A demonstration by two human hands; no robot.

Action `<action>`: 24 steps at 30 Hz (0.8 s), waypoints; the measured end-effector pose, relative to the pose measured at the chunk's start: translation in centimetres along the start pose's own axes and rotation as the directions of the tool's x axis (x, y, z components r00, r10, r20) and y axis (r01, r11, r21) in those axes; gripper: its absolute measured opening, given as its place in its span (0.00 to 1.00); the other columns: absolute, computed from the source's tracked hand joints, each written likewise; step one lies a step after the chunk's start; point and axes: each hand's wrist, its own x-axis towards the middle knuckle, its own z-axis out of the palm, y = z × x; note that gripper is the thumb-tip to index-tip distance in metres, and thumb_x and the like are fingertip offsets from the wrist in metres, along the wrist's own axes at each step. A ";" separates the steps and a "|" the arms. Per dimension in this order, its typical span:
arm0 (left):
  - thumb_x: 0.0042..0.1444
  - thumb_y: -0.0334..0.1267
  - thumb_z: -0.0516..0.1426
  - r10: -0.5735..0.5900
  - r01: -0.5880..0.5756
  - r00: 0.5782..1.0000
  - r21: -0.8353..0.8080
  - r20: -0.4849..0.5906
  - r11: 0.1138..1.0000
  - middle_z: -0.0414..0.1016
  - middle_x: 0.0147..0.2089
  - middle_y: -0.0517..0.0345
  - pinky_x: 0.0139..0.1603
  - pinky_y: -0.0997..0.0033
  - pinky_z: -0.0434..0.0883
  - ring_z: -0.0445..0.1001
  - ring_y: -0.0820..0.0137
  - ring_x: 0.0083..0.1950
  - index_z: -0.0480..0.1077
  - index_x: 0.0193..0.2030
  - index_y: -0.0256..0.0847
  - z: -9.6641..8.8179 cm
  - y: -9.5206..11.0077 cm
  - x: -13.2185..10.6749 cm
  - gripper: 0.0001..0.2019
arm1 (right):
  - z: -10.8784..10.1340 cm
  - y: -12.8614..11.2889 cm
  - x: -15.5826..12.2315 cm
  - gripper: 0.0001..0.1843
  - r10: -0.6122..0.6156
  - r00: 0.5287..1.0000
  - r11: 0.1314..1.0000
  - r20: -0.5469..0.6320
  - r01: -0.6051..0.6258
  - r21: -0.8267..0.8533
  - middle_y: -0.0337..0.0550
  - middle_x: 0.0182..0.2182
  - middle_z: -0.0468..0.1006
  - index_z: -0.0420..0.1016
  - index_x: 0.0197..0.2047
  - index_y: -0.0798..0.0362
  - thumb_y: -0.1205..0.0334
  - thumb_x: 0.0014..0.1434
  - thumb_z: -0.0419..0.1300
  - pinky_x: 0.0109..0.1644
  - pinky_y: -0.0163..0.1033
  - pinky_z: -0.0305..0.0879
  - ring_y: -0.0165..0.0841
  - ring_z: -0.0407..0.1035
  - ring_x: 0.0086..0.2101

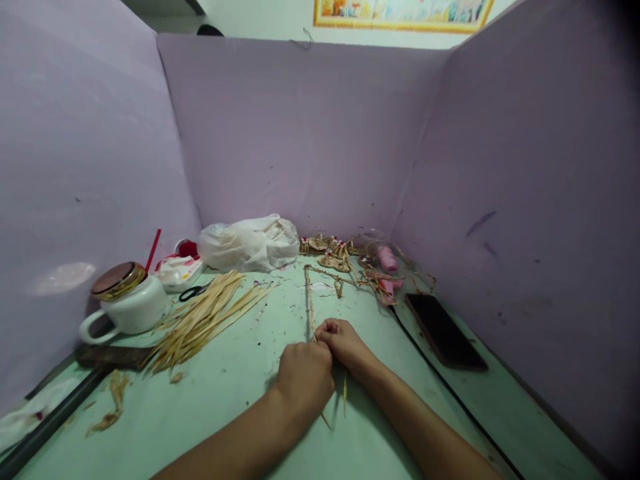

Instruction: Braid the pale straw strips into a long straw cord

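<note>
Both my hands meet at the middle of a pale green table [235, 407]. My left hand [305, 377] is closed into a fist around straw strands. My right hand [343, 340] pinches the same piece just beyond it. From the hands a thin braided straw cord [310, 300] runs away over the table. Loose straw ends [345, 397] stick out under my wrists.
A pile of straw strips [205, 320] lies to the left, with black scissors [193, 291], a white lidded mug [127, 300] and a white plastic bag [250, 241]. Finished straw pieces [335, 253], pink thread spools [387, 260] and a dark phone [445, 331] lie on the right. Purple partitions surround the table.
</note>
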 end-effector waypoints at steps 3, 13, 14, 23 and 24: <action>0.46 0.27 0.46 0.051 -0.048 0.998 0.080 -0.037 0.996 0.72 0.37 0.41 0.40 0.64 0.64 0.71 0.60 0.39 0.70 0.42 0.32 0.4 0.1 -0.1 0.17 | 0.0 -0.3 -0.2 0.03 0.015 1.000 0.999 0.015 -0.016 0.036 0.33 0.13 0.61 0.62 0.18 0.57 0.71 0.40 0.53 0.21 0.29 0.47 0.22 0.52 0.17; 0.43 0.33 0.50 0.052 -0.052 0.998 -0.001 -0.045 0.999 0.73 0.31 0.46 0.34 0.72 0.62 0.71 0.65 0.33 0.73 0.31 0.37 -1.2 -1.6 0.9 0.12 | -0.1 -0.4 -0.2 0.04 0.056 0.996 0.997 0.072 -0.060 0.052 0.31 0.11 0.59 0.62 0.18 0.57 0.71 0.41 0.52 0.19 0.29 0.43 0.20 0.49 0.14; 0.43 0.34 0.50 0.058 -0.059 0.998 -0.024 -0.038 0.998 0.73 0.28 0.48 0.31 0.74 0.61 0.70 0.67 0.30 0.73 0.28 0.37 -1.6 -2.2 1.3 0.11 | -0.2 -0.5 -0.3 0.04 0.058 0.994 0.996 0.090 -0.064 0.056 0.31 0.11 0.59 0.62 0.18 0.57 0.71 0.42 0.52 0.18 0.29 0.42 0.20 0.48 0.14; 0.37 0.36 0.52 0.058 0.051 0.969 -0.426 0.238 0.903 0.63 0.15 0.61 0.18 0.79 0.53 0.57 0.78 0.17 0.69 0.18 0.35 -4.0 -7.2 3.4 0.08 | -0.2 -1.3 -0.7 0.04 0.092 0.990 0.992 0.106 -0.100 0.071 0.32 0.13 0.64 0.63 0.21 0.57 0.71 0.44 0.51 0.17 0.28 0.43 0.19 0.46 0.12; 0.37 0.37 0.52 0.068 0.067 0.961 -0.464 0.268 0.883 0.63 0.15 0.62 0.17 0.79 0.52 0.56 0.79 0.16 0.68 0.19 0.35 -4.1 -7.6 3.4 0.08 | -0.2 -1.3 -0.7 0.04 0.092 0.990 0.992 0.104 -0.100 0.071 0.32 0.13 0.63 0.63 0.21 0.57 0.71 0.44 0.51 0.17 0.28 0.44 0.19 0.46 0.12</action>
